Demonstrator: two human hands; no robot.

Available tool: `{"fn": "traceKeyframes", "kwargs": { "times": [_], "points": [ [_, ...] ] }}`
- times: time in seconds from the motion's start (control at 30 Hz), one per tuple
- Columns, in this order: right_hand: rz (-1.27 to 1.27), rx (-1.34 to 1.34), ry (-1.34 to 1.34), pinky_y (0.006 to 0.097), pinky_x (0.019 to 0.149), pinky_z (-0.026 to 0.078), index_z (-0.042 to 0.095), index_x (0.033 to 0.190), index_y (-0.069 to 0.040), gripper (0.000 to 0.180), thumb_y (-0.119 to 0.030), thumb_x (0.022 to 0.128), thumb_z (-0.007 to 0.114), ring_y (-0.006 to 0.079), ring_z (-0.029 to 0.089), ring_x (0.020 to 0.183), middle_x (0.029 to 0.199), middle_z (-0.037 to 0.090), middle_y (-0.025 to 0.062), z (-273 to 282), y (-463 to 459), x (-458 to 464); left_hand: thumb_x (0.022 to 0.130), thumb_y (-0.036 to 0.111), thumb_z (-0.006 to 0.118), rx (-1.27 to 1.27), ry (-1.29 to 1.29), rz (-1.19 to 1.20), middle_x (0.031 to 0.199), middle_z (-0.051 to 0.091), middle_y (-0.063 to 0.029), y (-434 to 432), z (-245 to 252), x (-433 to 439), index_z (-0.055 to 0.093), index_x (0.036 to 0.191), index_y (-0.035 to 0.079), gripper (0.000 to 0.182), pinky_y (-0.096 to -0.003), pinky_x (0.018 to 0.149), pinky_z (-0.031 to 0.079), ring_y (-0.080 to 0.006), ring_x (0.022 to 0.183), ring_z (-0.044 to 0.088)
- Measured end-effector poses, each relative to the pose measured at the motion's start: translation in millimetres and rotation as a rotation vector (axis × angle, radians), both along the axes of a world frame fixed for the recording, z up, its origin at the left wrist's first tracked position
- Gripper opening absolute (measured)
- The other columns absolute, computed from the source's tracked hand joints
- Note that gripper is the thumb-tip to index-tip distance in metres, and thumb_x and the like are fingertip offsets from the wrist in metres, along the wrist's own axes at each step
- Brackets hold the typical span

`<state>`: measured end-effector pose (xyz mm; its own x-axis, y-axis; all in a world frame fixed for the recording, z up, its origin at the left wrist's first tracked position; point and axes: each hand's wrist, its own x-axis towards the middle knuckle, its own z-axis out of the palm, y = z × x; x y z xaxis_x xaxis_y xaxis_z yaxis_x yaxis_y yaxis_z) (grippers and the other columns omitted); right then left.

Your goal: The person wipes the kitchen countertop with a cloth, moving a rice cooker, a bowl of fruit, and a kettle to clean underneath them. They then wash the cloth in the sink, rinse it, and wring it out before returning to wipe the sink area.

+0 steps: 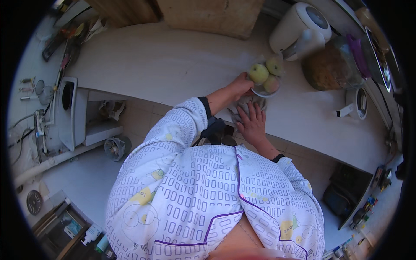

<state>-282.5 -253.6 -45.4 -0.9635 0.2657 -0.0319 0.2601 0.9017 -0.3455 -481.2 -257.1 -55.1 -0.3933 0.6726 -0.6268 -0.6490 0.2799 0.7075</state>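
My left hand point(243, 85) grips the near-left side of a bowl point(267, 95) on the pale countertop point(156, 61). Three apples sit in the bowl: a green apple point(258, 74) on the left, a second green apple point(273, 66) behind it, and a blushed apple point(271, 84) nearer the rim. What looks like clear plastic surrounds the fruit. Just in front of the bowl, my right hand point(253, 123) lies flat, fingers apart, on a crumpled grey cloth point(237, 112) at the counter's front edge. Part of the cloth is hidden under that hand.
To the right stand a white appliance point(286, 29), a large clear jar point(325, 65) with brownish contents and a purple handle, and a small white container point(357, 103). Wooden boards point(211, 16) lean at the back. A lined waste bin point(116, 149) stands below left.
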Motion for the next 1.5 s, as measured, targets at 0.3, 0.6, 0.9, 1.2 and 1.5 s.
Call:
{"fn": "traceKeyframes", "kwargs": {
  "times": [0.3, 0.6, 0.9, 1.2, 1.5],
  "points": [
    [0.010, 0.020, -0.096, 0.0589, 0.111, 0.018, 0.046, 0.142, -0.023, 0.060, -0.035, 0.086, 0.063, 0.0383, 0.021, 0.143, 0.154, 0.027, 0.0146, 1, -1, -3, 0.077, 0.005, 0.060, 0.070, 0.028, -0.094, 0.104, 0.061, -0.0137, 7, -12, -1, 0.039, 0.134, -0.003, 0.061, -0.0347, 0.069, 0.056, -0.0231, 0.081, 0.066],
    [0.036, 0.093, -0.063, 0.0615, 0.110, 0.019, 0.043, 0.144, -0.020, 0.066, -0.036, 0.084, 0.065, 0.0402, 0.020, 0.143, 0.154, 0.025, 0.0180, -7, -12, -10, 0.083, 0.013, 0.068, -0.030, 0.374, -0.143, 0.118, 0.062, -0.0195, -93, 43, -8, 0.035, 0.139, -0.006, 0.068, -0.0349, 0.094, 0.048, -0.0229, 0.108, 0.061],
    [0.230, 0.102, 0.044, 0.0610, 0.109, 0.019, 0.042, 0.144, -0.021, 0.067, -0.042, 0.084, 0.064, 0.0420, 0.021, 0.141, 0.156, 0.020, 0.0197, -23, -133, -166, 0.091, 0.012, 0.062, 0.043, 0.074, 0.253, 0.120, 0.061, -0.0138, -359, 34, -37, 0.038, 0.140, 0.004, 0.055, -0.0319, 0.094, 0.048, -0.0198, 0.106, 0.061],
    [0.219, 0.184, 0.200, 0.0636, 0.108, 0.022, 0.043, 0.143, -0.021, 0.069, -0.045, 0.082, 0.063, 0.0442, 0.025, 0.139, 0.153, 0.027, 0.0197, -32, -253, -379, 0.086, 0.019, 0.066, -0.529, -0.051, 0.919, 0.113, 0.061, -0.0099, -657, -31, -4, 0.045, 0.132, 0.004, 0.053, -0.0319, 0.081, 0.047, -0.0186, 0.096, 0.061],
    [-0.026, 0.258, 0.201, 0.0621, 0.107, 0.024, 0.048, 0.141, -0.026, 0.066, -0.056, 0.083, 0.058, 0.0441, 0.028, 0.137, 0.153, 0.030, 0.0173, -44, -248, -473, 0.085, 0.021, 0.061, -0.681, -0.029, 0.649, 0.085, 0.063, -0.0091, -846, -146, 174, 0.061, 0.094, 0.006, 0.018, -0.0362, 0.060, 0.046, -0.0237, 0.076, 0.063]
  ]
}}
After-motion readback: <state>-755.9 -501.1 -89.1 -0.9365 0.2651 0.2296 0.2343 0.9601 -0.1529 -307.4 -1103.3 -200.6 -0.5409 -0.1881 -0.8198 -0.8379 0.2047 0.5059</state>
